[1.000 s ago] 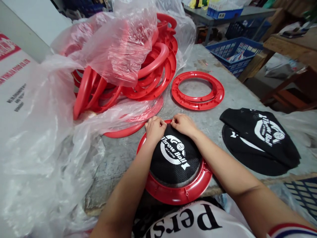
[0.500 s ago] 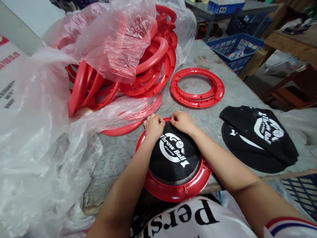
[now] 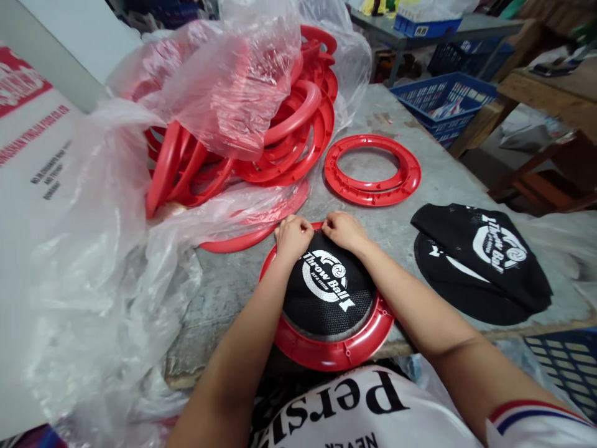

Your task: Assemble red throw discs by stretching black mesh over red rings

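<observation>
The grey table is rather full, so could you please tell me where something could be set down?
The table is bare between the loose red ring and the black fabric pieces, and between the left forearm and the plastic sheeting. It is crowded at the heaped red rings and around the left hand and right hand.

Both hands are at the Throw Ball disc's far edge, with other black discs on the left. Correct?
No: the head view shows the other black discs on the right. Left hand and right hand are at the far edge of the Throw Ball disc.
</observation>
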The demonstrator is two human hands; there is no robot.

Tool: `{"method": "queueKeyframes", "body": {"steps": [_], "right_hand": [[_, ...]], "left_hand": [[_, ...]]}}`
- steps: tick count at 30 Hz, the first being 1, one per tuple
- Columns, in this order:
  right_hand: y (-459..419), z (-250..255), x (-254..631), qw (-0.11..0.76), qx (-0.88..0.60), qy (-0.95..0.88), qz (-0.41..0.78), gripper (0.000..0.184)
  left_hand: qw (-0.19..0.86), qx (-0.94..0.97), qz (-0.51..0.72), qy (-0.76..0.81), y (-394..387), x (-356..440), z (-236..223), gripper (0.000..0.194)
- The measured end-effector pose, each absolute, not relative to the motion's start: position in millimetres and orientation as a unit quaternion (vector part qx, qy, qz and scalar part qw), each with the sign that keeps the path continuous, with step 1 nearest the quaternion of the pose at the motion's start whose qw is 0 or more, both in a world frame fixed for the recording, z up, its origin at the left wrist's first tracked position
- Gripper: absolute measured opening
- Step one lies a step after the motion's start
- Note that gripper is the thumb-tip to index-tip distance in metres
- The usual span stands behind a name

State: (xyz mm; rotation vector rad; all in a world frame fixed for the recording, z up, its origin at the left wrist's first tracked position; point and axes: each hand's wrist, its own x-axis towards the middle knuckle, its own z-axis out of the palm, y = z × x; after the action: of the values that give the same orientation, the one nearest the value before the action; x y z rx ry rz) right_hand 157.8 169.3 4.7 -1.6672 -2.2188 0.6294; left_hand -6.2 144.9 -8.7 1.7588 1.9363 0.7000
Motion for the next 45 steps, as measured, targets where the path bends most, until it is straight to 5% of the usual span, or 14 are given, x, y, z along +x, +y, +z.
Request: {"method": "queueKeyframes", "body": {"steps": [8,13,20,26,42,45], "right_hand": [[168,37,178,0.190,-0.520,-0.791,0.261,0.017],[99,53,214,0.235,-0.363,-0.880,0.196,0.006],[28,24,229,0.129,-0.220,-0.938,0.234,0.012],[37,10,207,0.040,-0.204,-0.954,0.215,0.014],[20,17,224,0.174,-0.218,-0.922,0.268,0.023],[4,18,226,0.254,-0.273,-0.897,0.236,0.017]], "left_hand": [[0.307,0.622,0.309,0.650,155,-24,9,0.021],[0.261,0.616,0.369,0.645,103,-48,37,0.026],[0.175,0.816,0.252,0.489,-33,-36,19,0.020],[0.160,0.827,0.200,0.501,-59,-14,3,0.025],[0.137,0.788,0.232,0.553,-60,17,9,0.011],[0.138,0.772,0.266,0.560,-61,18,10,0.013]]}}
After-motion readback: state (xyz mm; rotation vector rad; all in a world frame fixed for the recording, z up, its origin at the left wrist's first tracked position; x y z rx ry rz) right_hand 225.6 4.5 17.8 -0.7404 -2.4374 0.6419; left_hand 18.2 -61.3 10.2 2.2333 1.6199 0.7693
